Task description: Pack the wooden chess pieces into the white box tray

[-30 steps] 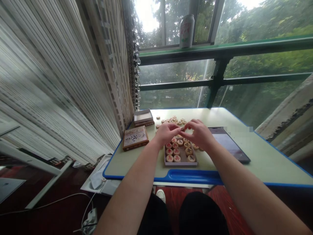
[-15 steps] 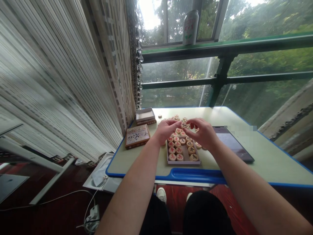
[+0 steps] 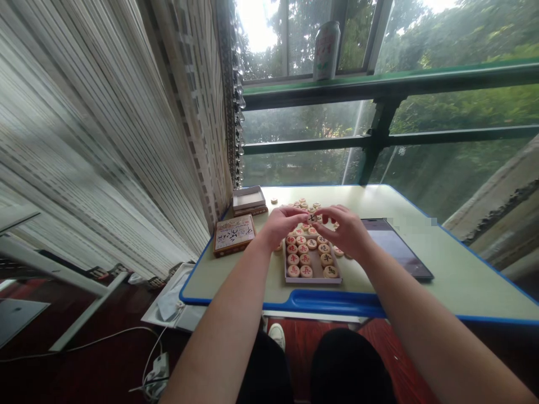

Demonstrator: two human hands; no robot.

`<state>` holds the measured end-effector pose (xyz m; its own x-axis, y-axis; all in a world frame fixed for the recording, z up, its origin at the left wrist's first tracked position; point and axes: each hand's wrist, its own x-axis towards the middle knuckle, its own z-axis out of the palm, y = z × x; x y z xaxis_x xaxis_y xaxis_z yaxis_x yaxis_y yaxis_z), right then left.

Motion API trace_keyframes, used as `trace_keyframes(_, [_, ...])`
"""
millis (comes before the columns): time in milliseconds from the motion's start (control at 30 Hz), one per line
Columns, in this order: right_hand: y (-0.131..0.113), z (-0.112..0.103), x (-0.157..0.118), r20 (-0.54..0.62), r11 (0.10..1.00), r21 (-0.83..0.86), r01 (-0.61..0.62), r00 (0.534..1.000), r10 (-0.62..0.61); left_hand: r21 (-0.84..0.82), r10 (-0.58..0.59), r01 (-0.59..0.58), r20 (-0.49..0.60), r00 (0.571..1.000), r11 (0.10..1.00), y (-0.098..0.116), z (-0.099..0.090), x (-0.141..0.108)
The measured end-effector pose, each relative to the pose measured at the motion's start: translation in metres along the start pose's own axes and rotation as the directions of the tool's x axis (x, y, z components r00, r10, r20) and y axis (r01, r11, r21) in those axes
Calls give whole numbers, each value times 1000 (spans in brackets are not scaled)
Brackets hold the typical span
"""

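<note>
A round wooden Chinese chess piece (image 3: 312, 218) with a black character is held up between my two hands, above the far end of a shallow box tray (image 3: 311, 280). My left hand (image 3: 283, 225) pinches it from the left. The fingers of my right hand (image 3: 346, 229) close on its right side. In the tray lie rows of pieces, red ones such as a red chess piece (image 3: 305, 260) on the left and black ones such as a black chess piece (image 3: 326, 260) on the right. More loose pieces (image 3: 302, 205) lie behind the hands, partly hidden by them.
A brown game box (image 3: 234, 234) and a grey box lid (image 3: 248, 197) sit at the table's left. A dark-edged tablet (image 3: 398, 249) lies right of my right hand. The blue table edge (image 3: 337, 303) runs in front. A can (image 3: 326, 51) stands on the window rail.
The chess piece between my fingers has turned, so its character now looks differently angled. Both hands stay over the tray's far end; the whole view has shifted slightly.
</note>
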<state>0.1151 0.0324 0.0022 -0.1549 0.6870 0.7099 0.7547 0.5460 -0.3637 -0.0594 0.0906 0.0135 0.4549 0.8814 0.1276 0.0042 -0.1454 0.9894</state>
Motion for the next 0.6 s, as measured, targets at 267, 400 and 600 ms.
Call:
trace_keyframes(267, [7,-2,1,102,973,-13,-230,968,230,468,144,-83,-95,985,880,-3,-1,0])
trace_keyframes(400, [11,0,1,229,941,-43,-335,914,336,792,335,-105,-131,933,602,-8,0,0])
trace_keyframes(600, [12,5,-3,368,971,-102,-217,898,240,849,362,-178,-17,932,497,-13,1,2])
